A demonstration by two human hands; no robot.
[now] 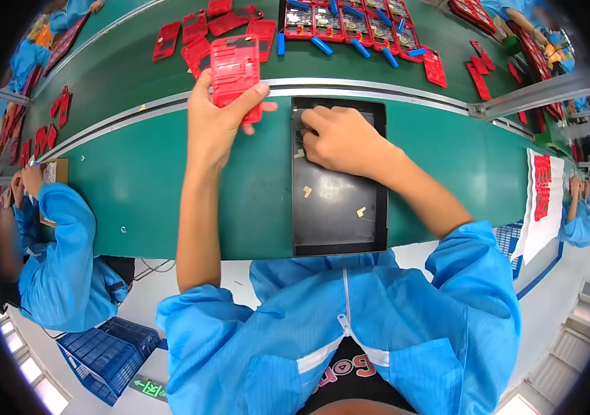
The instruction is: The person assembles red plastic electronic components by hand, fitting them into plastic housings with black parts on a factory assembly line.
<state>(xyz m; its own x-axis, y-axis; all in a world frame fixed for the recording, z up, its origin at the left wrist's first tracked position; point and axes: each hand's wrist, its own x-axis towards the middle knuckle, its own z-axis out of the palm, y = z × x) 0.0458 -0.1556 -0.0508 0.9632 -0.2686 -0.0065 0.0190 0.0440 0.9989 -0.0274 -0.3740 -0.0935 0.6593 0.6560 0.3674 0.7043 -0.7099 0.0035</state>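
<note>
My left hand (213, 128) grips a flat red plastic casing (235, 63), holding it up over the bench's metal rail, thumb across its lower part. Moulded ribs and recesses show on the side facing me. Inside a shallow black tray (336, 232), my right hand (350, 144) reaches down near the far left corner with its fingers curled together. What those fingertips pinch, if anything, is hidden. Small pale L-shaped pieces lie in the tray, one pale piece (307, 191) at its middle left and another pale piece (361, 211) toward the near right.
Beyond the metal rail (405, 95), loose red casings (167, 41) lie beside a group of casings (329, 24) with blue cylinders (322, 45). A co-worker in a blue sleeve (67, 214) sits at left. White cloth (533, 232) with red parts hangs at right.
</note>
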